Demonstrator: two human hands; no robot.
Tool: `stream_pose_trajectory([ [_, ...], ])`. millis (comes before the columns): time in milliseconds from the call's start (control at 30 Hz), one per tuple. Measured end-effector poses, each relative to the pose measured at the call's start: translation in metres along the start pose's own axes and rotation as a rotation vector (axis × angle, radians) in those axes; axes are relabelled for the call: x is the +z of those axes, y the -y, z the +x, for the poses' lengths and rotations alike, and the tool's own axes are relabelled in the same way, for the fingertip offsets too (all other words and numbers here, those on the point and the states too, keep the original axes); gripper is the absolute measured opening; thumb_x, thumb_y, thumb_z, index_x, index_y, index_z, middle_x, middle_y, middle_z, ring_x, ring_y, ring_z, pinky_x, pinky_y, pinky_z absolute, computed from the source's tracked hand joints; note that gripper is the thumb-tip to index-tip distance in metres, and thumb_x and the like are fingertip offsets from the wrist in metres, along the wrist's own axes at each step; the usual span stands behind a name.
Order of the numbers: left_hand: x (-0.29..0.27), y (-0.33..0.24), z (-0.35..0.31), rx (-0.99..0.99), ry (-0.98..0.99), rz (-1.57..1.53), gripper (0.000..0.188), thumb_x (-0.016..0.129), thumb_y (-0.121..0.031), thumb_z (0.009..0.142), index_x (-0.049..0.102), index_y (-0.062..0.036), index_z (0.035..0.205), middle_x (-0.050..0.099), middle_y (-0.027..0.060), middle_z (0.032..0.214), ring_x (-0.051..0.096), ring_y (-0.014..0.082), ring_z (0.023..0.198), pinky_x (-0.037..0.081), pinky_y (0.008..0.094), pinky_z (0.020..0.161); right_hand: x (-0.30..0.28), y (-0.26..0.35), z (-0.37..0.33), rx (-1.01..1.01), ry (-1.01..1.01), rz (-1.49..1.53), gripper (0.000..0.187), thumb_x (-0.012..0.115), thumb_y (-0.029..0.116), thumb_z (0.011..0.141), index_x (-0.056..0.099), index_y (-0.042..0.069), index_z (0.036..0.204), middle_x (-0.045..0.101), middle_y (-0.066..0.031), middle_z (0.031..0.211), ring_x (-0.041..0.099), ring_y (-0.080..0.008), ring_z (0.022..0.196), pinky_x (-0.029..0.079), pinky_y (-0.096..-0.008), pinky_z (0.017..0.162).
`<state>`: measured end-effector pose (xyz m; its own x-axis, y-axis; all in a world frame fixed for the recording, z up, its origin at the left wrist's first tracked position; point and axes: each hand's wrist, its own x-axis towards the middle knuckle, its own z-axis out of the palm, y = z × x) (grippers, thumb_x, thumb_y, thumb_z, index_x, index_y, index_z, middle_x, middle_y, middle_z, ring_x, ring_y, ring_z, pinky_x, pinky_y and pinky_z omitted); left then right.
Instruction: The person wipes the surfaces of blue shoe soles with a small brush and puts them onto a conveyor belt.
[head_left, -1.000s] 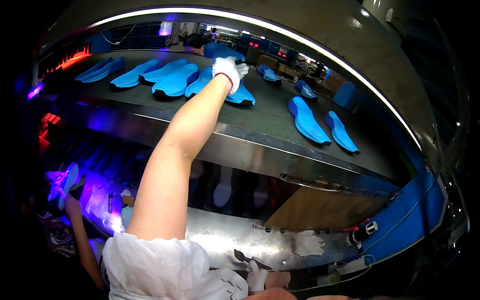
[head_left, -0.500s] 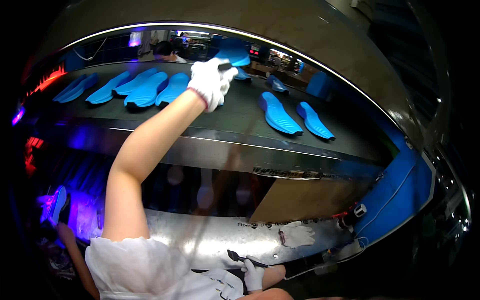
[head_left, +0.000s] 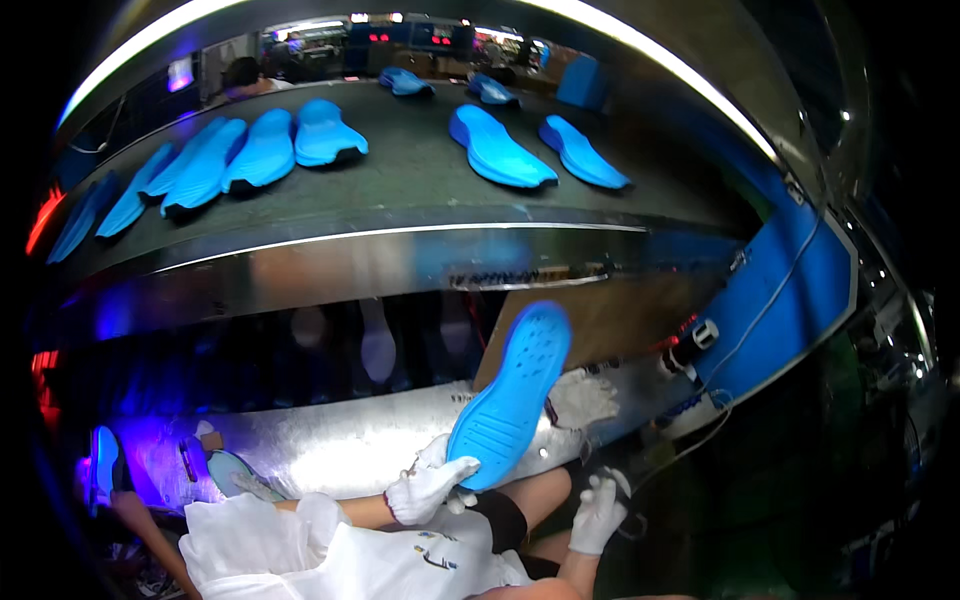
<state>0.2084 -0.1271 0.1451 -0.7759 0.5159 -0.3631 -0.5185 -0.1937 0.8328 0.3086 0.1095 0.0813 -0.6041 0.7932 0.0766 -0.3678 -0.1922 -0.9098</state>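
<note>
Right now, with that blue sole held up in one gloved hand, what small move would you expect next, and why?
Probably the right hand comes up to meet the blue sole. The left hand grips only its lower end, so the sole stands upright with its patterned face showing, while the right hand hangs just below and beside it, apart from it. What the right hand holds, if anything, is too small to tell.

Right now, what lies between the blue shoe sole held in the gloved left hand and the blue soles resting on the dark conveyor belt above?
In the head view, the belt's shiny metal front rail lies between the held blue shoe sole and the blue soles on the belt.
</note>
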Motion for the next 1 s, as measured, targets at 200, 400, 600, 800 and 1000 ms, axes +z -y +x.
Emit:
stream_pose_trajectory([
  [200,-0.053,0.062,0.019,-0.408,0.189,-0.105,0.029,0.052,-0.005,0.084,0.045,0.0033,0.111,0.06,0.0158,0.08,0.056,0.0184,0.048,0.046,0.0267,0.038,0.021,0.001,-0.006,0.059,-0.002,0.015,0.025,0.057,0.008,0.091,0.052,-0.001,0.113,0.059,-0.0065,0.096,0.059,-0.0121,0.078,0.046,-0.0191,0.053],
  [400,-0.057,0.062,0.055,-0.531,0.165,-0.459,0.073,0.046,-0.056,0.09,0.041,0.0099,0.121,0.054,0.0294,0.116,0.059,0.0359,0.095,0.055,0.0428,0.073,0.035,0.003,-0.011,0.123,0.009,0.025,0.025,0.057,0.009,0.088,0.051,0.0,0.111,0.053,-0.0032,0.083,0.053,-0.0104,0.068,0.044,-0.0221,0.051],
  [600,-0.052,0.089,0.121,-0.604,0.169,-0.25,0.077,0.049,-0.065,0.084,0.047,0.0041,0.118,0.06,0.0196,0.099,0.061,0.0259,0.08,0.048,0.0307,0.05,0.019,-0.033,-0.002,0.026,0.045,0.089,0.028,0.06,0.014,0.089,0.051,0.001,0.113,0.057,-0.0057,0.091,0.056,-0.0138,0.075,0.049,-0.0261,0.067],
  [800,-0.01,0.073,0.075,0.126,0.242,0.614,0.049,0.068,-0.039,0.077,0.06,-0.0021,0.108,0.066,0.0118,0.093,0.063,0.0196,0.083,0.05,0.0344,0.076,0.008,-0.092,0.002,0.195,0.094,0.203,0.032,0.06,0.021,0.09,0.052,0.002,0.115,0.06,-0.009,0.103,0.06,-0.0166,0.092,0.049,-0.0301,0.084],
  [1000,-0.034,0.106,0.099,-0.276,0.177,-0.248,0.047,0.064,-0.017,0.078,0.052,0.0014,0.119,0.063,0.0159,0.104,0.065,0.0237,0.088,0.053,0.033,0.073,0.023,-0.079,-0.002,0.225,0.182,0.285,0.032,0.06,0.018,0.09,0.051,0.002,0.115,0.06,-0.009,0.102,0.06,-0.0191,0.091,0.049,-0.0333,0.084],
])
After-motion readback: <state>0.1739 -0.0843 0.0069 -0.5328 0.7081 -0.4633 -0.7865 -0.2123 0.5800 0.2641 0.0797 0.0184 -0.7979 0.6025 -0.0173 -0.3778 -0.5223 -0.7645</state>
